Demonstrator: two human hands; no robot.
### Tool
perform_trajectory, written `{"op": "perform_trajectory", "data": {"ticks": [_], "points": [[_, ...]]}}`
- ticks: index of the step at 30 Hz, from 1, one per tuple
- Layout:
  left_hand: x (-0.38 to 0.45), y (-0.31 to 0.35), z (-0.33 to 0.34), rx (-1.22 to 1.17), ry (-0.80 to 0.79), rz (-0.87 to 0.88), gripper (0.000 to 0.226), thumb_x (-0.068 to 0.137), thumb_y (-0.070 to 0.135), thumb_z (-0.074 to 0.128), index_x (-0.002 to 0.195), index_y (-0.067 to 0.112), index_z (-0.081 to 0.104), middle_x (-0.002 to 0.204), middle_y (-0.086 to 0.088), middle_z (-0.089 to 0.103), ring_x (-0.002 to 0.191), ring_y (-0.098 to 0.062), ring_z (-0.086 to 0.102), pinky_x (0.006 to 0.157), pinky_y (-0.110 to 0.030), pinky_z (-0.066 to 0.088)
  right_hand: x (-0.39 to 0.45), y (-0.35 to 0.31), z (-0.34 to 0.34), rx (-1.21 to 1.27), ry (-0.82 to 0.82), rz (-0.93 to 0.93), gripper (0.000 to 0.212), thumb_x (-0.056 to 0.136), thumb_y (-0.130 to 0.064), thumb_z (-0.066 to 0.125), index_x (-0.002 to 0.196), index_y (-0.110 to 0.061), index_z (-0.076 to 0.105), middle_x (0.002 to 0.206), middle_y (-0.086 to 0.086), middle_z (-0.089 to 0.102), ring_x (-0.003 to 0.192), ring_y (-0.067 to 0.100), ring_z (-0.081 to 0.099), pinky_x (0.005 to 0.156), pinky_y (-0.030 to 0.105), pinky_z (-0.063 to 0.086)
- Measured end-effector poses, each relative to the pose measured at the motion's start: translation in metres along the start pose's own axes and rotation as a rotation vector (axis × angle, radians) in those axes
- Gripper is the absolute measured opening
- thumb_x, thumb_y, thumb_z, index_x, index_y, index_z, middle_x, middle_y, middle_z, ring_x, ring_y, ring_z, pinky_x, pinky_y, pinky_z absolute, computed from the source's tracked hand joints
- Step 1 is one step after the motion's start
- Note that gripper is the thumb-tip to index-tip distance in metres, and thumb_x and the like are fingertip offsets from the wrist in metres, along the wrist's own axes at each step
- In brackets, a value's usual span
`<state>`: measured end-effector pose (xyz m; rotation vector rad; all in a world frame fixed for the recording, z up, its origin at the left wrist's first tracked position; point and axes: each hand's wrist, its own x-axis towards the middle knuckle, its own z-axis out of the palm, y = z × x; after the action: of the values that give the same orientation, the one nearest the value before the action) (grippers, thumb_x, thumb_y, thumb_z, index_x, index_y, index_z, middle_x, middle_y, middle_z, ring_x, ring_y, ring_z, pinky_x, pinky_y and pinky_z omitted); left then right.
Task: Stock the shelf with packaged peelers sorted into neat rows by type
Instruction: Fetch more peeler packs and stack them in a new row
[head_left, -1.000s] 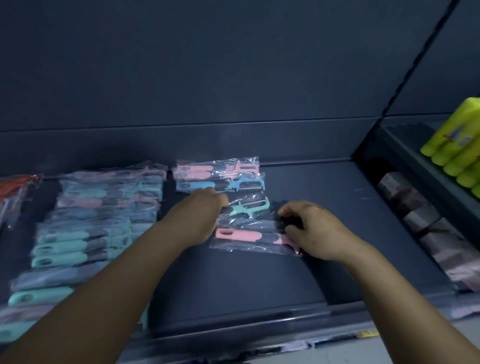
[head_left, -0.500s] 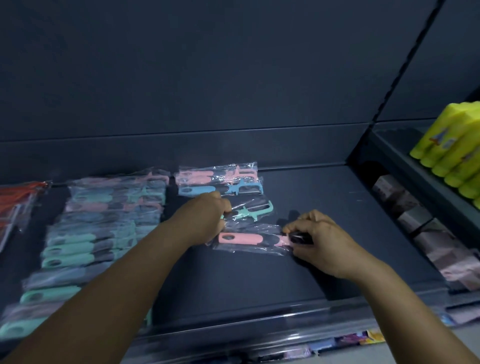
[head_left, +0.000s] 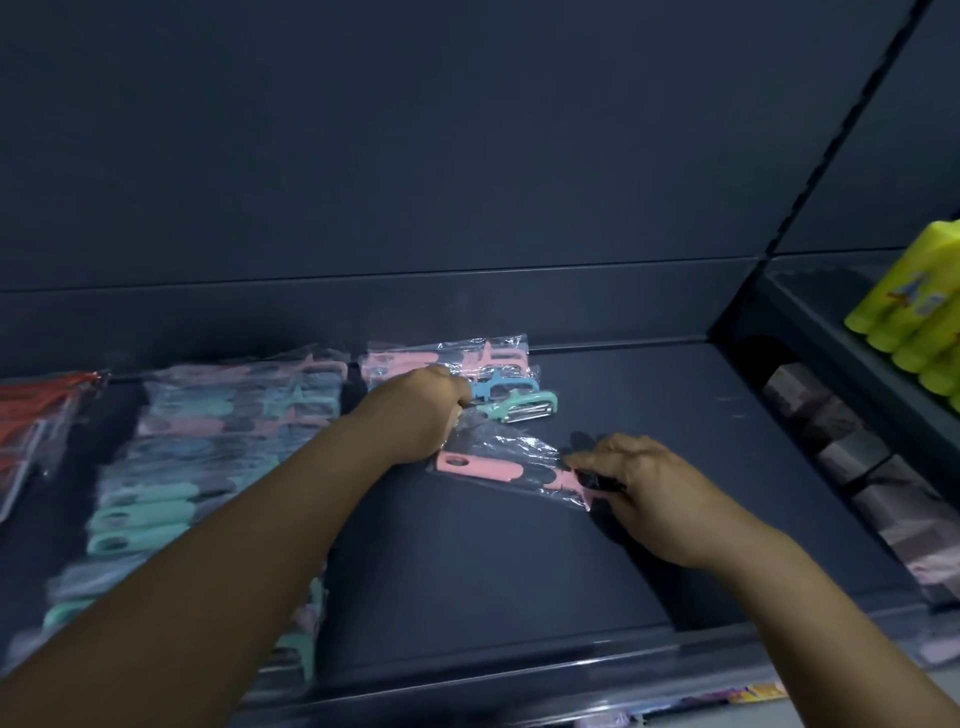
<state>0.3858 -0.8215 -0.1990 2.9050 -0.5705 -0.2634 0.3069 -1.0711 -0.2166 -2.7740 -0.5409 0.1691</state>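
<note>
A short row of bagged peelers lies mid-shelf: a pink one (head_left: 447, 358) at the back, then a blue one (head_left: 501, 387), then a teal one (head_left: 519, 408). My left hand (head_left: 415, 415) rests curled over the handle ends of the blue and teal packs. In front of them lies a pink-handled peeler in a clear bag (head_left: 485, 467), tilted. My right hand (head_left: 628, 480) pinches the head end of that bag. A long, packed row of teal and pink bagged peelers (head_left: 208, 441) fills the shelf to the left.
The dark shelf floor (head_left: 519, 561) has bare room in front of and right of the short row. Red-handled packs (head_left: 36, 415) lie at far left. Yellow bottles (head_left: 914, 322) and grey boxes (head_left: 841, 447) fill the neighbouring shelves on the right.
My left hand has slid back onto the blue and teal packs. My right hand has turned the front pink pack so its head end points nearer and to the right.
</note>
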Motion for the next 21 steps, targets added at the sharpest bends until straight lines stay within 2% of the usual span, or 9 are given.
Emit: {"op": "perform_trajectory", "data": {"ticks": [4,8,11,14,17,21], "points": [[0.006,0.001,-0.005,0.041,0.044,0.003,0.035,0.089,0.004,0.045,0.117,0.022,0.055,0.117,-0.002,0.053,0.105,-0.024,0.054,0.086,-0.035,0.047,0.005,0.004,0.000,0.014,0.014,0.024,0.063,0.080,0.001,0.047,0.133,-0.033,0.051,0.123,-0.004,0.054,0.117,0.024,0.048,0.102,0.028,0.038],[0.003,0.000,-0.009,0.082,0.065,0.027,0.042,0.085,0.000,0.045,0.120,0.021,0.053,0.121,-0.001,0.050,0.112,-0.023,0.050,0.087,-0.034,0.045,0.009,0.011,0.000,-0.007,0.055,0.041,0.065,0.077,0.004,0.043,0.128,-0.034,0.054,0.121,-0.004,0.055,0.110,0.024,0.050,0.096,0.028,0.042],[-0.006,0.003,-0.012,-0.019,0.190,0.144,0.029,0.091,0.020,0.052,0.119,0.024,0.059,0.120,0.002,0.054,0.116,-0.019,0.048,0.090,-0.028,0.040,0.014,0.013,0.001,0.013,0.081,0.062,0.061,0.075,0.005,0.043,0.124,-0.028,0.056,0.117,-0.005,0.057,0.107,0.021,0.050,0.093,0.027,0.043],[-0.018,0.018,-0.006,-0.021,0.090,0.323,0.045,0.085,0.046,0.061,0.126,0.026,0.058,0.120,0.004,0.053,0.115,-0.013,0.045,0.096,-0.025,0.038,0.017,0.014,0.002,0.033,0.091,0.056,0.057,0.074,0.003,0.045,0.123,-0.024,0.055,0.116,-0.007,0.059,0.102,0.015,0.049,0.091,0.023,0.041],[-0.017,0.023,0.011,0.111,0.032,0.299,0.052,0.087,0.058,0.052,0.126,0.024,0.056,0.117,0.004,0.051,0.113,-0.016,0.042,0.098,-0.035,0.040,0.019,0.013,0.002,0.041,0.078,0.023,0.051,0.076,0.002,0.047,0.119,-0.023,0.056,0.113,-0.007,0.060,0.096,0.013,0.046,0.086,0.016,0.035],[-0.014,0.014,0.014,0.119,0.091,0.203,0.059,0.090,0.060,0.044,0.134,0.021,0.051,0.125,0.002,0.051,0.120,-0.017,0.042,0.102,-0.032,0.036,0.020,0.011,0.002,0.028,0.056,-0.029,0.037,0.084,-0.004,0.047,0.115,-0.024,0.055,0.111,-0.004,0.057,0.101,0.018,0.048,0.089,0.020,0.037]]}}
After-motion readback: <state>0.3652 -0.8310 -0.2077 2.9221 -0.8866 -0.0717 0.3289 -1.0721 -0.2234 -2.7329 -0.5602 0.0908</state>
